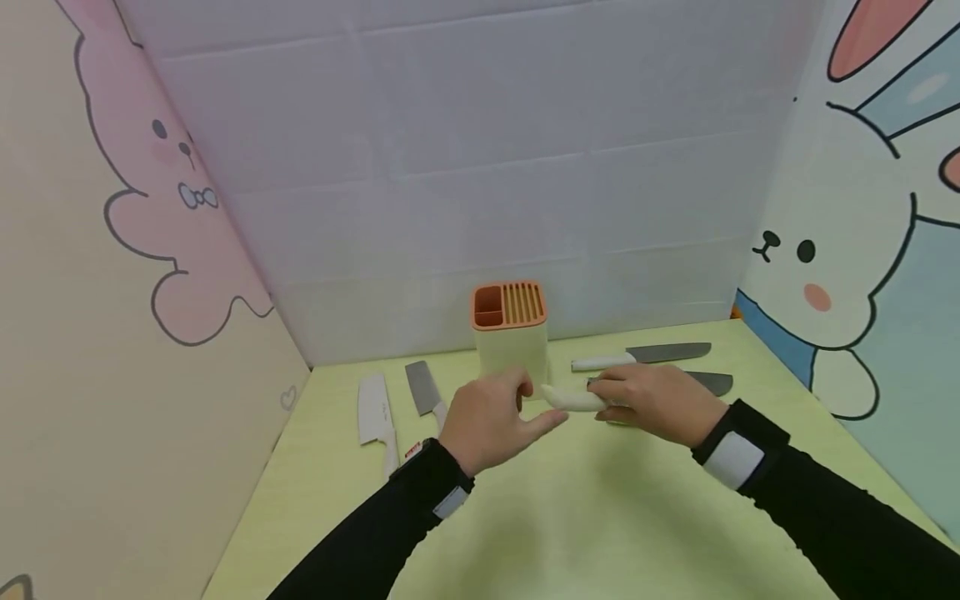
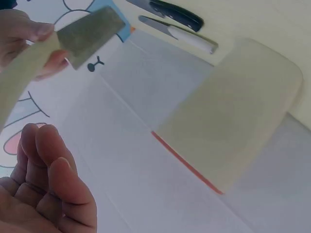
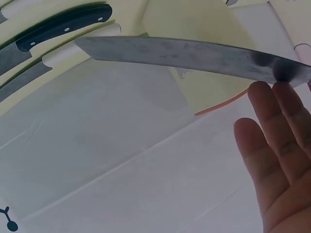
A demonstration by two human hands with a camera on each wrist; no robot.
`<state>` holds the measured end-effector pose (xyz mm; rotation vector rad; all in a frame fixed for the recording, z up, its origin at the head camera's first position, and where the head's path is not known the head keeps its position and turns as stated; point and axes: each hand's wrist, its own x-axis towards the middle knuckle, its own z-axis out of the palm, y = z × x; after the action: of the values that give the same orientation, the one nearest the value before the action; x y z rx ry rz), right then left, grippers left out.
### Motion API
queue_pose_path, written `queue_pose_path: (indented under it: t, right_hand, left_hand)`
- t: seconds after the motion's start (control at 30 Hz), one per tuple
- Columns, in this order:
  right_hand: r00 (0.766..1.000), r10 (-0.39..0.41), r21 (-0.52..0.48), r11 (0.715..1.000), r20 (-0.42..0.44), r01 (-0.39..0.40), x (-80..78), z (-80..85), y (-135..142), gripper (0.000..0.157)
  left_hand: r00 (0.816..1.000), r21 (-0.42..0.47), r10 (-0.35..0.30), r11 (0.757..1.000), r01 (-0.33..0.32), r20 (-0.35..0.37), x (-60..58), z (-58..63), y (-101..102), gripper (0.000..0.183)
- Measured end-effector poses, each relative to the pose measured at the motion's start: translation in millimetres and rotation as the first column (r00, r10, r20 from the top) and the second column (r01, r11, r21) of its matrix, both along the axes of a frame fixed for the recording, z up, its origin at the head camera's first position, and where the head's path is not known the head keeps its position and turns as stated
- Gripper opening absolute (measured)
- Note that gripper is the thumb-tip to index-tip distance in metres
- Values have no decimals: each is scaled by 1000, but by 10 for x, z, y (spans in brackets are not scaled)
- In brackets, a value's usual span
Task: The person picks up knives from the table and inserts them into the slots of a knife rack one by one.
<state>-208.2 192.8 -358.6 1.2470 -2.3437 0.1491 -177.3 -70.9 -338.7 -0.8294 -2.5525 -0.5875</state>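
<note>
Pinches the knife [image 1: 573,399] in the right hand [image 1: 663,404], near the join of blade and handle, a little right of centre in the head view. Holds nothing in the left hand [image 1: 487,421], with thumb and fingers parted and loosely bent near the handle's free end. Cannot tell for certain whether any left fingertip touches the handle. Lies nearly level across the head frame along the knife's long axis, handle to the left and toward the left hand, blade to the right and mostly hidden behind the right hand. Turns, by judgement, on this line between the hands: nearest the right hand at the blade end, nearest the left thumb at the handle end. Spans, in the right wrist view, from upper left to the right edge as a long blade, with right fingertips [image 3: 260,92] at the lower edge on the right. Lies also crosswise to the upright knife block [image 1: 512,350], just beyond the left hand in the middle of the head view, with slots [image 1: 522,304] on the right part of the top. Shows two cleavers at left of the head frame, larger [image 1: 375,408] and smaller [image 1: 423,387], and a white-handled knife [image 1: 671,352] at right on the table [image 1: 525,533].
</note>
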Motion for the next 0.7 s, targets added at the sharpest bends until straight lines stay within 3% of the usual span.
queue_pose_path:
  t: [0.23, 0.4, 0.57, 0.7]
  right_hand:
    - [989, -85, -101, 990, 117, 98, -126, 143, 146, 26]
    - [958, -135, -183, 966, 254, 185, -219, 361, 176, 16]
    - [904, -133, -248, 936, 407, 250, -326, 590, 144, 22]
    - [885, -98, -310, 914, 455, 261, -438, 738, 80, 26]
  left_hand:
    - [989, 0, 91, 996, -92, -118, -509, -22, -168, 31]
    - [976, -46, 124, 990, -134, -179, -877, -56, -262, 45]
    - [980, -158, 114, 978, -140, -163, -1147, -54, -284, 53]
    - [985, -260, 123, 954, -150, -118, -1262, -48, -266, 58]
